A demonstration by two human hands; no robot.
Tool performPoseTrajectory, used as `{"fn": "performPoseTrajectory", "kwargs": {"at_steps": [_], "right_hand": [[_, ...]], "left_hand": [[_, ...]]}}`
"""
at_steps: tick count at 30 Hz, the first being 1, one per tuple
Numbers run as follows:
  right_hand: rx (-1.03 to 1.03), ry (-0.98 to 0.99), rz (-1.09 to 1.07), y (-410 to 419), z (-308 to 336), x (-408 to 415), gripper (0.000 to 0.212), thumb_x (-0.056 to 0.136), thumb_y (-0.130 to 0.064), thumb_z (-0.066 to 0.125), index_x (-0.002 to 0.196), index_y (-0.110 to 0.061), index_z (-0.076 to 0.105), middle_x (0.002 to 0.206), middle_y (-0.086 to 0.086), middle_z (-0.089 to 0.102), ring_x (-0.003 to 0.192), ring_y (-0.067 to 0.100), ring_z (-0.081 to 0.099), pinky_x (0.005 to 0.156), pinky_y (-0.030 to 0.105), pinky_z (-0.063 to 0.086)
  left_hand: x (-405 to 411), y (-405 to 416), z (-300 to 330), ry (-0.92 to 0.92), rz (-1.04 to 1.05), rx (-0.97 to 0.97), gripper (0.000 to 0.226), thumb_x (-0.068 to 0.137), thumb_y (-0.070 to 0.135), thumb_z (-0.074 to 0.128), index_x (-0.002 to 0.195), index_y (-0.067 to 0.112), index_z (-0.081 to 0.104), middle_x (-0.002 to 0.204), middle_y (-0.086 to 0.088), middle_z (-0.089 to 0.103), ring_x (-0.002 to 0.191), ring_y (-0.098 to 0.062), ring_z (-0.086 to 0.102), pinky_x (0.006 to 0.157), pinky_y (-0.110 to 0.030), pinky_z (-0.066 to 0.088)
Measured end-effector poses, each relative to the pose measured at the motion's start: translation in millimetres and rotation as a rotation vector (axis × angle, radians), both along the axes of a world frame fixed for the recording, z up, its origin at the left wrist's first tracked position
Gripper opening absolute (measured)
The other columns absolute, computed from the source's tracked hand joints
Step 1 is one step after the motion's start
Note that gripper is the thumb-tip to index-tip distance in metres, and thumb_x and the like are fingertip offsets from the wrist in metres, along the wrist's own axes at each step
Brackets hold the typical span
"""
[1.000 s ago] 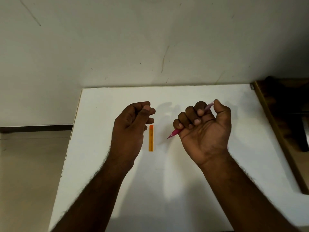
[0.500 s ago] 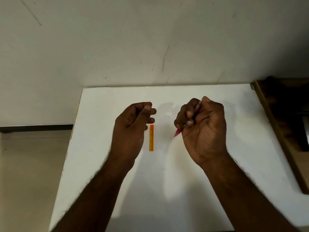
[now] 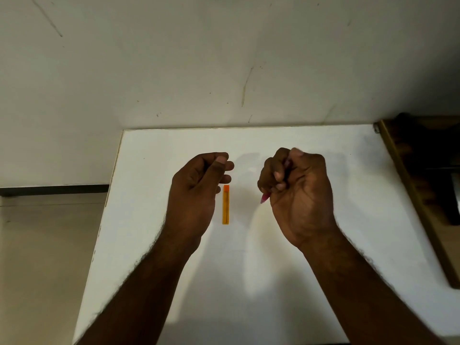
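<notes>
A white table [image 3: 249,282] carries a small orange, flat, narrow case [image 3: 226,204] lying lengthwise between my two hands. My right hand [image 3: 298,195] hovers to the right of the case with its fingers curled tight round a pink pen [image 3: 264,198]. Only the pen's pink tip shows below the fist, pointing down and left; the rest is hidden in the hand. My left hand [image 3: 196,192] hovers just left of the case. Its fingers are curled and the thumb lies against the forefinger. Nothing is visible between them.
A marked off-white wall [image 3: 224,70] rises behind the table's far edge. Dark wooden furniture [image 3: 423,195] stands against the table's right side. To the left of the table, beige floor [image 3: 44,257] shows.
My right hand has rolled over and closed round the pen, so the pen's upper end and most of its lower part are now hidden. The left hand and the case have stayed in place.
</notes>
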State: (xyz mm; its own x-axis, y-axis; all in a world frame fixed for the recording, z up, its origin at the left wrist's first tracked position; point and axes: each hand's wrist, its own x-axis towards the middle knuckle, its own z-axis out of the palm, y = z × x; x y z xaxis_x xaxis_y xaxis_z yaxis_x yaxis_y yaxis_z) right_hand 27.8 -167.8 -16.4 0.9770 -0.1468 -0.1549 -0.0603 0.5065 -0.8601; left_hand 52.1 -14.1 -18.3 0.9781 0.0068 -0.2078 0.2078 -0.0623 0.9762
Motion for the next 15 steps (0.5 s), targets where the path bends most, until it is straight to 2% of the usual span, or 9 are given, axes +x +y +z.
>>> {"fn": "performPoseTrajectory", "kwargs": {"at_steps": [2,5,10,12,15], "right_hand": [[-0.033,0.005,0.016,2.2,0.5,-0.1,0.042,0.088,-0.035,0.035,0.052,-0.025,0.055,0.053,-0.004,0.037,0.056,0.017,0.030,0.060,0.037,0.024],[0.076,-0.028,0.006,4.0,2.0,1.1,0.044,0.091,-0.033,0.038,0.053,-0.023,0.058,0.056,-0.003,0.044,0.055,0.016,0.027,0.060,0.037,0.023],[0.115,0.002,-0.024,0.4,2.6,0.5,0.037,0.090,-0.033,0.037,0.063,-0.009,0.045,0.053,-0.002,0.040,0.057,0.020,0.024,0.059,0.036,0.025],[0.136,-0.002,-0.038,-0.3,3.6,0.6,0.034,0.092,-0.034,0.037,0.070,-0.009,0.040,0.054,-0.002,0.043,0.059,0.022,0.020,0.058,0.035,0.027],[0.142,0.010,-0.046,0.6,4.1,0.8,0.029,0.089,-0.032,0.037,0.069,-0.011,0.035,0.052,-0.003,0.040,0.060,0.022,0.016,0.058,0.035,0.024]], "left_hand": [[-0.2,-0.2,0.4,-0.001,0.000,0.003,0.018,0.099,0.032,0.058,0.102,0.024,0.074,0.096,0.010,0.079,0.082,-0.006,0.074,0.075,-0.025,0.055],[-0.2,-0.5,1.0,-0.001,-0.003,0.007,0.018,0.099,0.032,0.057,0.101,0.024,0.074,0.096,0.011,0.079,0.081,-0.006,0.074,0.074,-0.025,0.055],[-0.4,0.0,0.8,-0.003,-0.007,0.009,0.018,0.099,0.032,0.057,0.100,0.024,0.074,0.096,0.010,0.079,0.082,-0.006,0.074,0.076,-0.027,0.054],[-0.7,0.1,0.5,-0.006,-0.011,0.012,0.018,0.099,0.031,0.057,0.100,0.025,0.074,0.096,0.010,0.079,0.082,-0.006,0.074,0.076,-0.027,0.054],[-0.7,-0.2,0.3,-0.003,-0.014,0.010,0.018,0.099,0.032,0.057,0.100,0.025,0.074,0.096,0.010,0.079,0.082,-0.006,0.074,0.076,-0.026,0.054]]}}
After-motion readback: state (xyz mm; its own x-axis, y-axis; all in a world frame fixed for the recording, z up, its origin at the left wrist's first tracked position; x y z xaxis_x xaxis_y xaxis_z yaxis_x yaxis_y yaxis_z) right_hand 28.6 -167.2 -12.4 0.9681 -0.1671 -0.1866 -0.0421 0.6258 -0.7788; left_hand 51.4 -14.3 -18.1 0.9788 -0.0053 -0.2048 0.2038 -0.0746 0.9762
